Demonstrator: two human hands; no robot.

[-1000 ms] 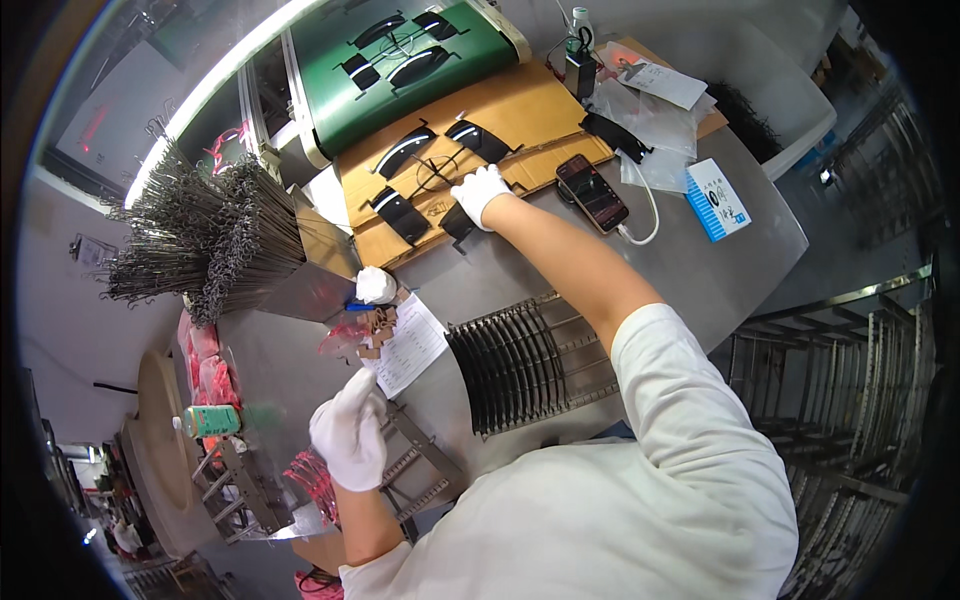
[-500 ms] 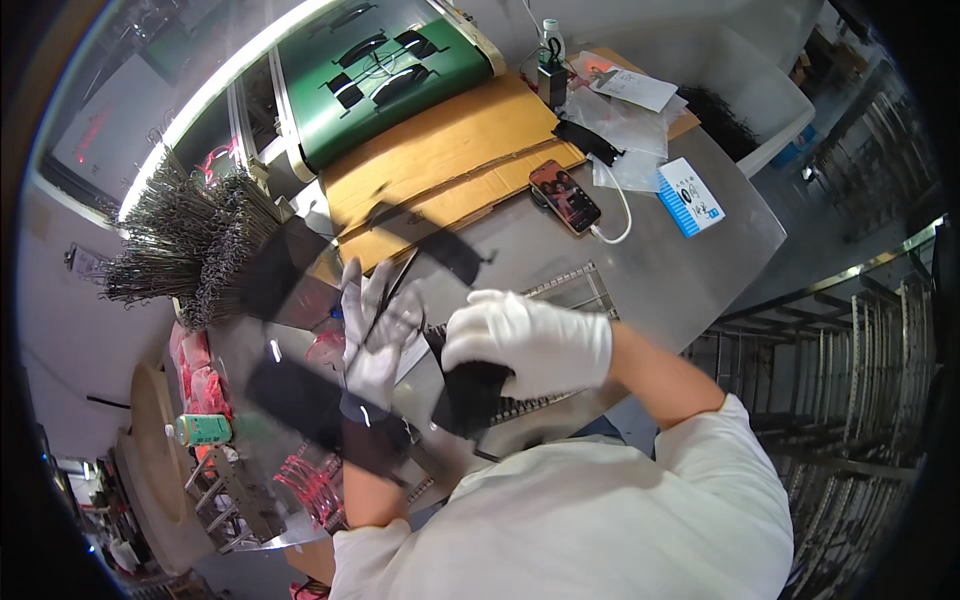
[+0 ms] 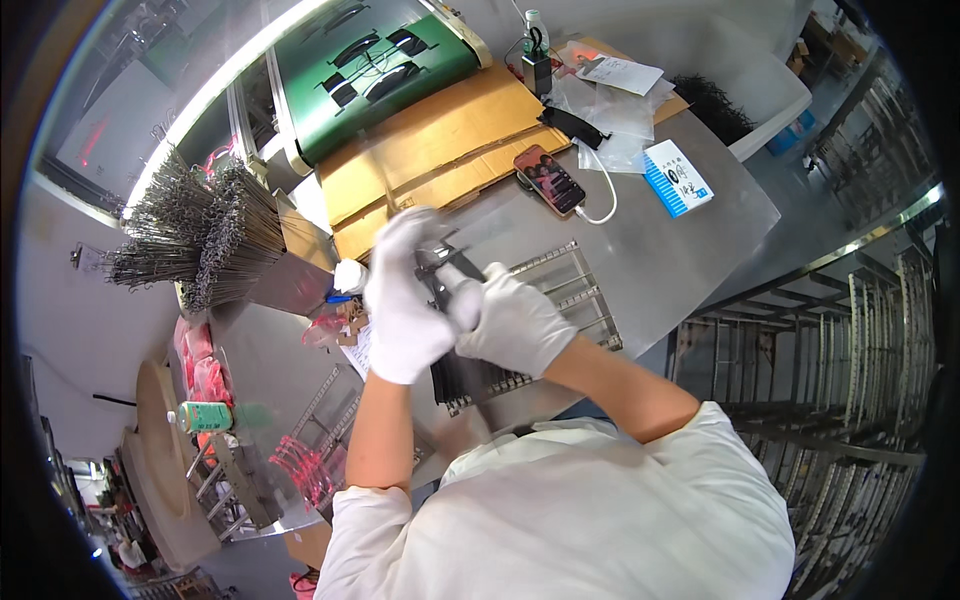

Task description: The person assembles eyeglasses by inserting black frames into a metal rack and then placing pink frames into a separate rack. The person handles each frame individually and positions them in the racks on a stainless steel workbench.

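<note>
"Where's the dark part point(image 3: 436, 272)?"

"Between the gloved hands, near the metal rack point(image 3: 580, 296). The left hand point(image 3: 405, 315) seems to pinch it; whether the right hand point(image 3: 520, 325) grips, blur hides."

"Handling advice?"

"Steady both wrists; press lightly, near its edges."

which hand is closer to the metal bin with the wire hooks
Left. The left hand is a little to the right of the metal bin; the right hand is farther right, beyond the left one.
</note>
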